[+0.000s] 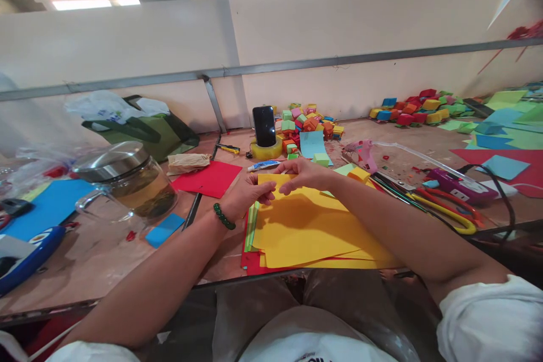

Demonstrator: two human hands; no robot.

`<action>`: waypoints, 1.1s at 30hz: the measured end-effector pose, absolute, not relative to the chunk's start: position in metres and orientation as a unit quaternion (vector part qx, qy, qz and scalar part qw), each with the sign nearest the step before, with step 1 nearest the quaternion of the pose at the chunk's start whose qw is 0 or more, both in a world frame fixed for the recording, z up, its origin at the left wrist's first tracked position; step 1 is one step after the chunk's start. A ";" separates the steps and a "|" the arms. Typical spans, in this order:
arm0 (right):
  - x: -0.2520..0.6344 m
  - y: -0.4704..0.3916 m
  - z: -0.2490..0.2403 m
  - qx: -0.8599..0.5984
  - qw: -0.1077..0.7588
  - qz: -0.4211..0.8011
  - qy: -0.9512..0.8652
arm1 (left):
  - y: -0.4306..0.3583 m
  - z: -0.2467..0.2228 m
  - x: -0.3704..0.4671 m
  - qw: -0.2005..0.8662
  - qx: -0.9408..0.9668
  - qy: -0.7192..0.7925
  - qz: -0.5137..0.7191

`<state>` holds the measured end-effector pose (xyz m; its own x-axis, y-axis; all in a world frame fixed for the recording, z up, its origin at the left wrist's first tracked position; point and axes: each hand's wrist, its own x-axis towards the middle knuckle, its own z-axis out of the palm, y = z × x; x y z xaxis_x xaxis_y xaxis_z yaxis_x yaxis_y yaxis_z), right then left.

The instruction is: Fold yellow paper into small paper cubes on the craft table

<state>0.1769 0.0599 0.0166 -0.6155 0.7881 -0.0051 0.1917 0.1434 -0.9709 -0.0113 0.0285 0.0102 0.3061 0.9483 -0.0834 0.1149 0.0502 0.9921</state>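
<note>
Both hands meet over a stack of yellow sheets (314, 232), which lies on green and red sheets near the table's front edge. My left hand (250, 192), below a green bead bracelet (224, 216), has its fingers closed on a small yellow paper (271, 180). From the right, my right hand (299, 174) pinches the same paper at its other side. The paper is held just above the stack, and its lower part blends with the yellow sheets behind it.
A glass teapot (144, 186) stands at the left. Behind the hands are a phone (264, 126) on a tape roll (266, 150) and piled paper cubes (311, 124). A pink glue gun (363, 153), scissors (449, 215) and a purple device (458, 185) lie right.
</note>
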 end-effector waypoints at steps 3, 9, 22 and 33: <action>0.178 0.060 0.018 -0.353 0.248 0.614 -0.661 | 0.030 0.009 -0.013 0.584 0.568 0.459 0.355; 0.176 0.058 0.016 -0.359 0.231 0.636 -0.643 | 0.030 0.008 -0.014 0.611 0.575 0.460 0.290; 0.184 0.067 0.009 -0.345 0.226 0.632 -0.656 | 0.027 0.012 -0.013 0.594 0.590 0.444 0.319; 0.206 0.066 0.038 -0.338 0.287 0.571 -0.691 | 0.039 0.011 -0.027 0.569 0.599 0.452 0.336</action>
